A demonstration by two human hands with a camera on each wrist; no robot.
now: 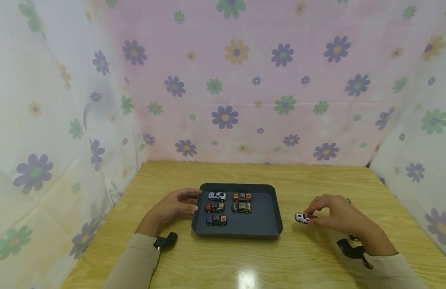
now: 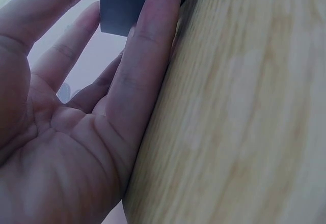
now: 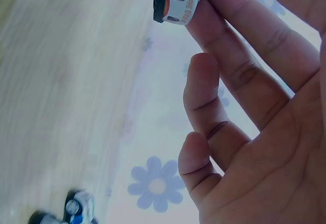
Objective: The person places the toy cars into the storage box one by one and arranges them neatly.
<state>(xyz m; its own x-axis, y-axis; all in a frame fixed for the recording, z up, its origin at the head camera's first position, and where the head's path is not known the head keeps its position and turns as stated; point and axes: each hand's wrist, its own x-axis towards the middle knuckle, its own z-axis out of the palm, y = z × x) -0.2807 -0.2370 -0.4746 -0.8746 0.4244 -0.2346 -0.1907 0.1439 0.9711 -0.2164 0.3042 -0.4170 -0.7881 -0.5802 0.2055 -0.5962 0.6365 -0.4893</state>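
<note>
My right hand (image 1: pixel 340 214) pinches a white and red toy car (image 1: pixel 303 218) between thumb and fingertips, over the table to the right of the tray. The right wrist view shows one end of that car, with printed lettering, at the fingertips. At the left side of the dark grey tray (image 1: pixel 257 228), my left hand (image 1: pixel 172 206) touches the rim with its fingers extended. In the tray a white and black car (image 1: pixel 217 196), a red and black car (image 1: pixel 214 207) and a blue car (image 1: pixel 216 220) form a left column. A red and yellow car (image 1: pixel 242 197) and a green car (image 1: pixel 241 207) stand beside them.
More toy cars lie near the right hand, partly hidden by it: a greenish one (image 1: pixel 347 200) behind and a dark one (image 1: pixel 354 238) by the wrist. Flowered cloth (image 1: pixel 224 80) encloses the wooden table (image 1: pixel 208 261) at the back and both sides.
</note>
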